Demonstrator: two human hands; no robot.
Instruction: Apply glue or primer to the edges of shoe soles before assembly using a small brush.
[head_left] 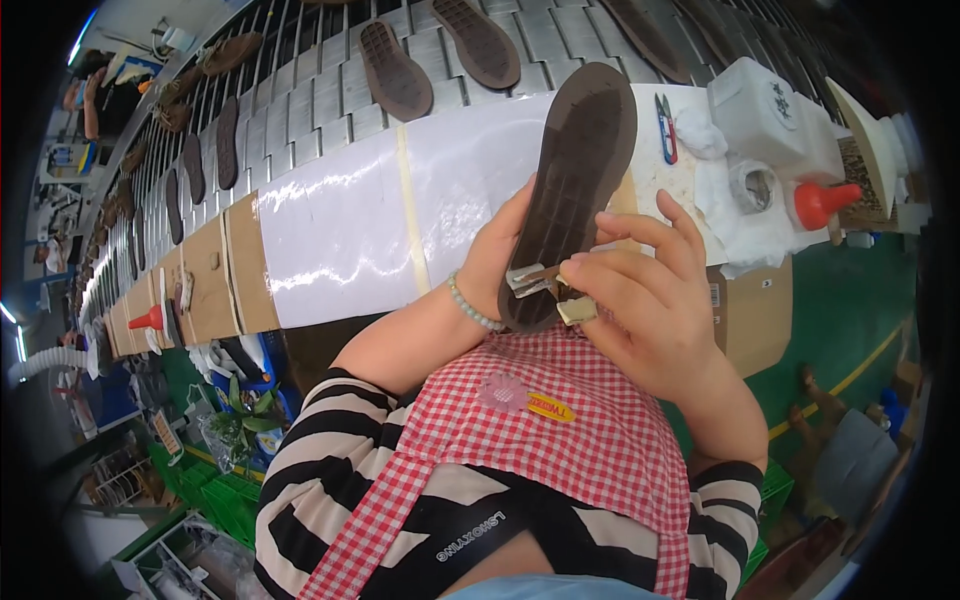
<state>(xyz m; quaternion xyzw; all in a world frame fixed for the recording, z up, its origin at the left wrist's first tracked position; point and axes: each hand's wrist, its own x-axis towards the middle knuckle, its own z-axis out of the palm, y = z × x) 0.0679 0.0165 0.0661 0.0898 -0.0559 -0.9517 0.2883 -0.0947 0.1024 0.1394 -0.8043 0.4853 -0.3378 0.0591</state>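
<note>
A dark brown shoe sole [587,130] stands tilted in front of my apron, its gridded hollow side facing me. My left hand [498,250] is closed around its left edge near the lower end, and a bracelet of pale beads circles that wrist. Between the fingertips of my right hand [645,305] is a small brown strip with pale ends, held against the lower part of the sole. A cream-coloured block [577,311] shows under those fingers. The exact kind of the strip is hard to make out.
Beyond the white-covered bench [335,215] runs a slatted metal conveyor [320,100] carrying several soles [395,72]. To the right lie thread snips [666,128], a white cloth [703,135], a white plastic jug [755,105] and a red cone-shaped cap [825,204].
</note>
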